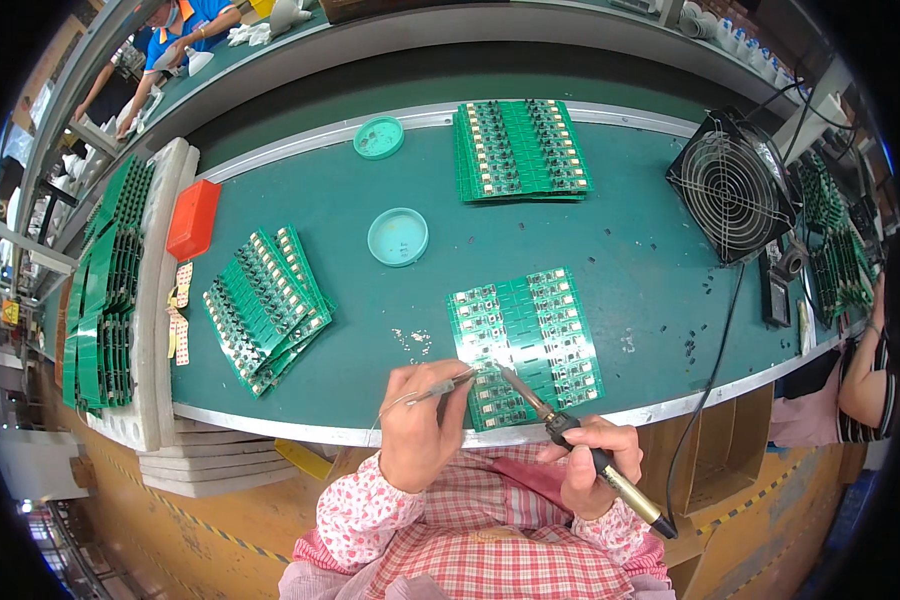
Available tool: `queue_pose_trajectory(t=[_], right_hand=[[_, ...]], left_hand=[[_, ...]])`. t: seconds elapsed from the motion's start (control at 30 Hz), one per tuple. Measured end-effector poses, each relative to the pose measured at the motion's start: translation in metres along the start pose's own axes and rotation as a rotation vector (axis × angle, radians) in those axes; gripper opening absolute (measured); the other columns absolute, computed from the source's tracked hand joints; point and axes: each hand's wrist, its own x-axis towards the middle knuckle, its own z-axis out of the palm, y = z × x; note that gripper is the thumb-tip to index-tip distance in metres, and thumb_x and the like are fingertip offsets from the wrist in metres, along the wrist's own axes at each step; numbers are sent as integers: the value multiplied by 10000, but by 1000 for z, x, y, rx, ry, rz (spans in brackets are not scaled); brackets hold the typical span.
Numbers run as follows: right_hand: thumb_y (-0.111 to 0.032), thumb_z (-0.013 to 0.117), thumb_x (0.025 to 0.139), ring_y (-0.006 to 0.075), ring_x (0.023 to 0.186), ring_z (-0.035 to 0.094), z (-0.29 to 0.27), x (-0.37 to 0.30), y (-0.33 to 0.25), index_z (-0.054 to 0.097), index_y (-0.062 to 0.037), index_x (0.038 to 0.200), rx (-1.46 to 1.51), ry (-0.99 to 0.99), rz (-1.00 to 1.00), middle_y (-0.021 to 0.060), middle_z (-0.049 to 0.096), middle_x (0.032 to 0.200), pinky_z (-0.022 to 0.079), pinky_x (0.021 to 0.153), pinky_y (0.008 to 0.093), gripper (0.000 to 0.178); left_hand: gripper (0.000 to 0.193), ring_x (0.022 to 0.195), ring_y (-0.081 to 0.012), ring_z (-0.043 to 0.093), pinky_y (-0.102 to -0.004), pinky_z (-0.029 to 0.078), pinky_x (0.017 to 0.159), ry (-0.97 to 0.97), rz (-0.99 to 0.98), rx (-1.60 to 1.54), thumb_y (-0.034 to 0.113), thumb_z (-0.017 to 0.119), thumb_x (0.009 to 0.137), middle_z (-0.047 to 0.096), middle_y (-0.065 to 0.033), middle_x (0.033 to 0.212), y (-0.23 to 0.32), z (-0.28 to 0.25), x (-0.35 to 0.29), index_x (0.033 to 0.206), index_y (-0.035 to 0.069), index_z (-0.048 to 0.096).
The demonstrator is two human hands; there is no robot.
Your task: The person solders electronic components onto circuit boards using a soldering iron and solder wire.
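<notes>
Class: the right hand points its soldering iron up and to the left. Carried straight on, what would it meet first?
The right hand aims the soldering iron at the green circuit board panel; its tip seems already there, beside the solder wire.

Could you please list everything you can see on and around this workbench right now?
Circuit board panel: one, green, bench front, under both tools.
Board stacks: two, green, one left, one at back.
Round lids: two, teal, centre and back.
Box: one, red, left.
Fan: one, black, right.
Soldering iron: one, black and yellow, in right hand.
Solder wire: one, silver, in left hand.
</notes>
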Motion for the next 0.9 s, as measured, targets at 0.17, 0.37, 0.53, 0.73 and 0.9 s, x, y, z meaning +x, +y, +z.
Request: queue_pose_trajectory(t=[0.17,0.37,0.53,0.73,0.9], right_hand=[[-103,659,897,142,552,674,3,1,0,620,-9,984,1,-6,8,59,700,618,513,485,263,133],[-98,662,897,138,551,676,3,1,0,623,-15,983,-29,-19,3,57,703,624,523,489,266,126],[-110,669,900,139,554,682,5,2,1,628,-11,977,-17,-22,-11,54,700,617,523,487,264,132],[-123,661,910,142,558,685,3,2,1,621,-19,977,-26,-22,21,52,703,624,531,507,270,130],[-89,654,886,140,574,687,-1,-2,7,623,-37,948,-112,-83,156,36,703,626,543,563,274,86]], left_hand=[[214,896,-289,661,-364,495,811,6,12,2,-50,704,823,716,-103,988,0,0,0,1017,25,659],[214,892,-292,659,-366,493,811,8,21,-4,-50,705,823,715,-102,986,-1,0,0,1018,25,656],[215,882,-292,654,-367,492,811,14,28,-6,-45,705,826,713,-102,986,-1,0,0,1022,28,656],[208,891,-292,644,-367,496,807,10,20,-5,-38,708,827,712,-99,996,-1,0,0,1018,29,661],[202,896,-288,643,-365,497,803,18,23,-5,-34,711,824,712,-92,999,-1,0,-1,1010,30,668]])
